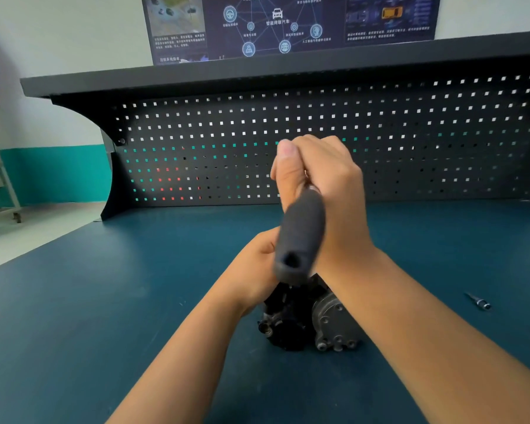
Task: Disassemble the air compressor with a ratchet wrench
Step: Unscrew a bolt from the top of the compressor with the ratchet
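Compressor [306, 319], black with grey bolted end cap, under my left hand [254, 270], grip hidden; right hand [322, 179] clamps ratchet wrench [300, 237].

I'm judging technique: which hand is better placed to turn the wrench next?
Right: the right hand grips the ratchet wrench, while the left hand sits low at the air compressor, probably steadying it.

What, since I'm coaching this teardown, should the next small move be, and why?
Probably bring the ratchet wrench down onto a fastener on the grey end cover of the air compressor. The right hand grips the wrench near its shank, head hidden, above the compressor. The left hand holds the compressor, and one loose bolt lies on the bench.
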`<state>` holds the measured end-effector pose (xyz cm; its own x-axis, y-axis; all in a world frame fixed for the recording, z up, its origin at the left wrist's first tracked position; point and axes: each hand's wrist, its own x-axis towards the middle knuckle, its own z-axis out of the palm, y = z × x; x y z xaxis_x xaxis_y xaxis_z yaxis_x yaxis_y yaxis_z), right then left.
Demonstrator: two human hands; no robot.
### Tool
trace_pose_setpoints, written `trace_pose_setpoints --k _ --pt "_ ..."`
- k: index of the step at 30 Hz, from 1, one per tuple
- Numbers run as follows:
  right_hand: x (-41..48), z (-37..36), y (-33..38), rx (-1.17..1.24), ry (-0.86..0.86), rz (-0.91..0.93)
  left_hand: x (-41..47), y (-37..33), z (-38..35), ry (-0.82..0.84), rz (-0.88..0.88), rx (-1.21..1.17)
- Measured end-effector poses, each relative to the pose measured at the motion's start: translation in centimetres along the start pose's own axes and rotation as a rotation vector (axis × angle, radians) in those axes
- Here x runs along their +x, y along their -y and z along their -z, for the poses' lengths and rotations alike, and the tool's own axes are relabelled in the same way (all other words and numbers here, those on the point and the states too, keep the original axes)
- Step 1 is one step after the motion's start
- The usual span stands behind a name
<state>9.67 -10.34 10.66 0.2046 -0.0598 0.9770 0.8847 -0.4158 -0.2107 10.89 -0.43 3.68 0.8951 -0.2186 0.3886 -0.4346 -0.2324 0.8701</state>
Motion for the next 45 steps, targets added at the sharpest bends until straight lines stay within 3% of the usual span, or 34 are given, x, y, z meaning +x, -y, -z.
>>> trace_pose_setpoints --k 2,6,9,15,22,25,29,33,36,42,45 --pt "0.2 0.0 0.2 0.025 0.018 -0.049 0.1 -0.3 -0.1 -0.018 -0.022 0.015" --pt "0.6 0.7 0.0 0.315 0.020 -0.282 0.2 -1.1 -0.5 0.084 -0.119 -0.063" --pt "0.9 1.0 -0.4 0.398 0.048 -0.324 0.4 -1.1 -0.4 0.115 -0.146 -0.104" --pt "0.8 1.0 -1.8 0.752 -0.090 -0.406 0.5 -1.1 -0.4 0.178 -0.149 -0.112" --pt "1.7 1.3 -2.8 1.332 0.011 -0.620 0.5 -0.9 -0.3 0.175 -0.156 -0.141" --pt "1.8 1.5 -2.9 1.475 0.022 -0.672 0.6 -0.9 -0.4 0.160 -0.142 -0.127" --pt "1.7 1.5 -2.5 1.276 0.077 -0.580 0.5 -0.8 -0.3 0.162 -0.156 -0.130" --pt "0.6 0.7 -1.5 0.603 -0.004 -0.263 0.4 -0.9 -0.2 0.119 -0.133 -0.118" --pt "-0.2 0.2 -0.8 0.319 -0.049 -0.158 0.2 -0.7 -0.3 0.096 -0.093 -0.018" --pt "0.1 -0.3 -0.3 -0.007 -0.110 -0.046 0.1 -1.1 -0.5 0.008 -0.043 0.021" --pt "0.1 -0.1 -0.3 0.091 -0.091 -0.125 0.2 -1.0 -0.6 0.017 -0.062 -0.025"
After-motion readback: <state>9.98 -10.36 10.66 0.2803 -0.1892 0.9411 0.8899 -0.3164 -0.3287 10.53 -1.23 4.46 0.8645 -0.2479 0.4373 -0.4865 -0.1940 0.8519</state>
